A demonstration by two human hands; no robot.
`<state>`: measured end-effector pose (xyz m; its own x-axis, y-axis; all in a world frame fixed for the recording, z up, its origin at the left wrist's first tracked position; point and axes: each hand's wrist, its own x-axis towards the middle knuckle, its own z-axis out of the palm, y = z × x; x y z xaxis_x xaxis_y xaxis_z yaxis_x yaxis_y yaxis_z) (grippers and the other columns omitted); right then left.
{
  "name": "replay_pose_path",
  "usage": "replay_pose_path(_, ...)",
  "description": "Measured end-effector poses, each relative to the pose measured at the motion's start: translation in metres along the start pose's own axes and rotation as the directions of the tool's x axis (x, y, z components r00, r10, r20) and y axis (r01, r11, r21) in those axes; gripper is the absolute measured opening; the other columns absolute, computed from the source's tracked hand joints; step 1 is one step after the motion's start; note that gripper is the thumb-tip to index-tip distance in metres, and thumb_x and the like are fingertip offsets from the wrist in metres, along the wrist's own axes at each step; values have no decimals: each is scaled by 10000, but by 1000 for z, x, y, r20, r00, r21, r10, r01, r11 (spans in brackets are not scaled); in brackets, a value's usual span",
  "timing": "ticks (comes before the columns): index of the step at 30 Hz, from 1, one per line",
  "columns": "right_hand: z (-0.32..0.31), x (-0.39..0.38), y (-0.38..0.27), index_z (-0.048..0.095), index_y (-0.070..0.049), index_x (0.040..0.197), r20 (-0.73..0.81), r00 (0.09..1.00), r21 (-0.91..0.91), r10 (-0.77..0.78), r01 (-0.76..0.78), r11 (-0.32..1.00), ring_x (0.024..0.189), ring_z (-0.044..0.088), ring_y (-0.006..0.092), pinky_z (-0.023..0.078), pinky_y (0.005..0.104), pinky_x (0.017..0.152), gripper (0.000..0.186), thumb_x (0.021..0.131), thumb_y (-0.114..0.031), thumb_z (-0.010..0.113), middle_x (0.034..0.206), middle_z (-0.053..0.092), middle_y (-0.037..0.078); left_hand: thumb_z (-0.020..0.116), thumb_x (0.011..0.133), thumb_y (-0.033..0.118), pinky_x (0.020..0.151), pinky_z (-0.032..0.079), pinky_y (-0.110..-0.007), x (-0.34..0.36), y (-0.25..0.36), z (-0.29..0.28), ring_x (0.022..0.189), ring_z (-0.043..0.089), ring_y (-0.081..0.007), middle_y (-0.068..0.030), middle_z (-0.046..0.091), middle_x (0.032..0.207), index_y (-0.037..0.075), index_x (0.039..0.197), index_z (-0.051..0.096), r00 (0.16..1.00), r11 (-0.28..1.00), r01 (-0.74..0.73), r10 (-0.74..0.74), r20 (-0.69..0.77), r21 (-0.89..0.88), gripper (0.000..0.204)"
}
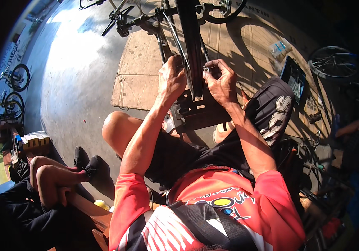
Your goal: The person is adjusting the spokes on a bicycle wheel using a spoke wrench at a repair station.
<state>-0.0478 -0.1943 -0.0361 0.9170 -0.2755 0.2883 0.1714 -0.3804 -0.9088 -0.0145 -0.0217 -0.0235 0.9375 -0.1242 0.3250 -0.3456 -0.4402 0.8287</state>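
A bicycle wheel (190, 42), seen edge-on, runs between two slim metal tubes, with a black metal stand (194, 111) under its near end. My left hand (172, 77) is closed at the lower end of the left tube (161, 48), beside the tyre; what its fingers hold is hidden. My right hand (223, 81) pinches a small metal fitting (207, 70) at the end of the right tube (206, 52), just right of the tyre.
Cardboard (131, 81) lies under the work, carrying a dark tray (292, 77) and plastic bag (280, 49). A loose wheel (330, 62) is at right, bikes (18, 79) at far left. A seated person's legs (47, 180) are at lower left; another person's arm (349, 129) is at right.
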Motion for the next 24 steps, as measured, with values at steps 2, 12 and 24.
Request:
replay_pose_path(2,5,2,3,674,-59,927,-48,992,72,-114,118,990,560,543,97,448,291,560,168,779,-55,753,747,681,47,563,854,-3,865,547,-448,0,2,-1,1007,683,-436,-283,688,1043,-41,1148,592,998,999,54,-54,43,2,298)
replay_pose_path(12,1,-1,-4,666,-53,941,-4,999,42,-52,52,998,611,575,107,477,294,607,172,788,-37,743,763,687,48,527,841,-19,919,511,-484,4,-8,0,1068,641,-461,-286,676,1078,-32,1175,582,984,990,134,-126,127,-54,339)
replay_pose_path(24,2,-2,4,664,-46,937,7,998,56,-55,55,997,650,611,113,499,289,635,158,798,-23,737,765,688,57,518,990,275,883,500,-403,7,-43,-7,1019,645,-343,-258,652,1083,-66,1231,587,973,995,-83,92,212,-51,423)
